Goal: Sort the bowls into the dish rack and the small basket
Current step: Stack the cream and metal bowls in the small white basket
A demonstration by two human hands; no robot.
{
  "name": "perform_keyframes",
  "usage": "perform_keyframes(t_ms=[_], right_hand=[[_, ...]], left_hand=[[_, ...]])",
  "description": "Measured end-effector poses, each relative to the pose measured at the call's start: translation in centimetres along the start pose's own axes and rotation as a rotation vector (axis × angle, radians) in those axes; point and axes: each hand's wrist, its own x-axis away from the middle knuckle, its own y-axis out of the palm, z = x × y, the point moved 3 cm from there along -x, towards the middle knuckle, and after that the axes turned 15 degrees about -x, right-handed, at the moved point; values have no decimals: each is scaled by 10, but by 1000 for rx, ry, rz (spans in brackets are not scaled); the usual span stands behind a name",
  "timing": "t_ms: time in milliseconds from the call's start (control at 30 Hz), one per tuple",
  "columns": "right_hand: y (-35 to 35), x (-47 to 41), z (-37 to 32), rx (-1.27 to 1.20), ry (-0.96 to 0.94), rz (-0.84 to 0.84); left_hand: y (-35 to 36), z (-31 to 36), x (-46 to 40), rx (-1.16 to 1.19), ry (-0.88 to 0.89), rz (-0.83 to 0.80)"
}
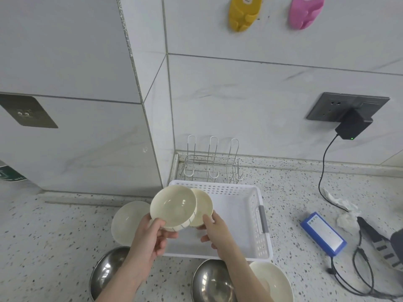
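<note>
Each hand (left hand, right hand) gripped a cream bowl over the white basket; touching rims risked chipping.

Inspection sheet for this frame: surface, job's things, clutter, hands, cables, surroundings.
Surface: speckled stone counter, partly covered.
Job's things: wire dish rack in the corner, holding nothing; white basket in front of it, no bowl resting inside; striped ceramic bowl and second ceramic bowl held above it; ceramic bowls and steel bowls on the counter.
Clutter: blue battery pack, crumpled tissue.
Hands: left hand grips the striped bowl; right hand holds the second.
Cables: black cable from the wall adapter; more coil at right.
Surroundings: tiled wall, yellow holder, pink holder.
</note>
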Motion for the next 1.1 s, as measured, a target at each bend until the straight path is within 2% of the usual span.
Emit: perform_keyframes(t_ms=[200, 300, 367, 467, 667, 867, 1100], right_hand=[[0, 3, 2, 7, -91, 59], [-5, 8, 9, 131, -145, 287], [-11, 15, 11, 45, -226, 417], [-12, 16, 8, -161, -328, 390], [-7, 10, 3, -191, -370, 288], [-6, 10, 2, -31, -370, 316], [-4, 9, 1, 72, -429, 308]], left_hand=[[13, 19, -3, -84, 29, -44], [19, 24, -3, -93, 37, -53], [22, 27, -5, -109, 37, -64], [25, 26, -9, -135, 29, -71], [35, 22, -19, -231, 46, -67], [37, 15, -32, -326, 50, -148], [32, 16, -43, -477, 99, -115]])
